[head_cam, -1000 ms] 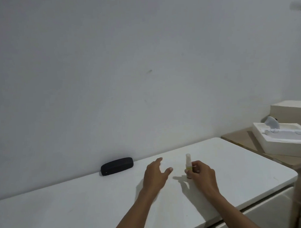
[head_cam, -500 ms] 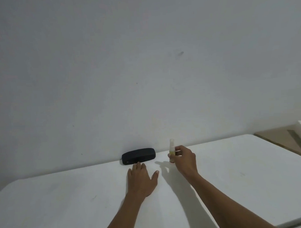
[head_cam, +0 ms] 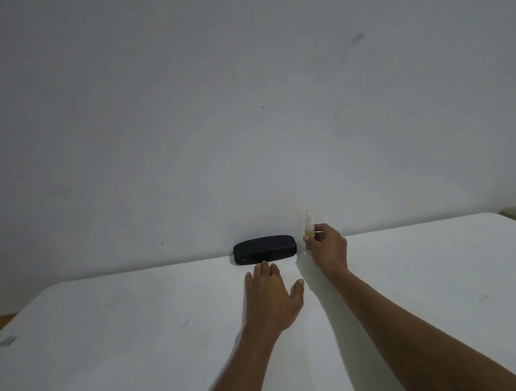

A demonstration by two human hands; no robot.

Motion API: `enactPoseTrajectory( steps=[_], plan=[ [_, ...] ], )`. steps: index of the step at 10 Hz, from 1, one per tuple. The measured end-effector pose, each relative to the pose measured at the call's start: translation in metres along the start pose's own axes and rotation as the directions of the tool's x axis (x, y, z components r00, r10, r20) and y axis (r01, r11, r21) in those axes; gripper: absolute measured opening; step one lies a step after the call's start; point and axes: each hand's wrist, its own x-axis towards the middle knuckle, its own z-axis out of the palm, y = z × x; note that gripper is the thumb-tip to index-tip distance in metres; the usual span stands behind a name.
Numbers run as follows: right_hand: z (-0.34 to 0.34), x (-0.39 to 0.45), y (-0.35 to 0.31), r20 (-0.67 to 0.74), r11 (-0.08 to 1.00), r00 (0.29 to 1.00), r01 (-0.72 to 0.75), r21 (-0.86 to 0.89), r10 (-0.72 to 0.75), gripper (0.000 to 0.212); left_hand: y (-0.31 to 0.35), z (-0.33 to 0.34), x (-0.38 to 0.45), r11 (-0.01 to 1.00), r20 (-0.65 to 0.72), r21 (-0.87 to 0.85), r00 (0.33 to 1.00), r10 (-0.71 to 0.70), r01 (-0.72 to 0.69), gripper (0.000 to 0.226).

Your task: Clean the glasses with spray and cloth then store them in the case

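The glasses case [head_cam: 264, 249] is black and closed, and it lies at the back of the white table [head_cam: 109, 332], right against the wall [head_cam: 248, 108]. No glasses and no cloth can be seen, so they are most likely inside the case, though that is only a guess. Just to the right of the case stands a small spray bottle [head_cam: 308, 226] with a pale cap and yellowish liquid. The right hand [head_cam: 329, 248] pinches the bottle low down between thumb and fingers, and the bottle is upright, at or just above the table; which one cannot be told. The left hand [head_cam: 270, 297] is flat and spread, palm down on the table, and its fingertips [head_cam: 264, 265] are just in front of the case, touching it or nearly so. The task looks like it is only starting. The step in hand seems to be opening the case. To do it well, the left hand should hold the case steady from the front, and the lid should be lifted slowly so the case does not slide into the bottle. Putting the bottle down a little apart first would free the right hand to help.
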Motion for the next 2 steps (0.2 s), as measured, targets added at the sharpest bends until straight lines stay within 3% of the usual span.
enactPoseTrajectory(
  steps=[2],
  plan=[
    [0.0007, -0.0017, -0.0007, 0.030, 0.999, 0.999, -0.041, -0.025, 0.042, 0.035, 0.0014, 0.0011, -0.0015, 1.000, -0.004, -0.015, 1.000, -0.009, 0.009, 0.082]
  ],
)
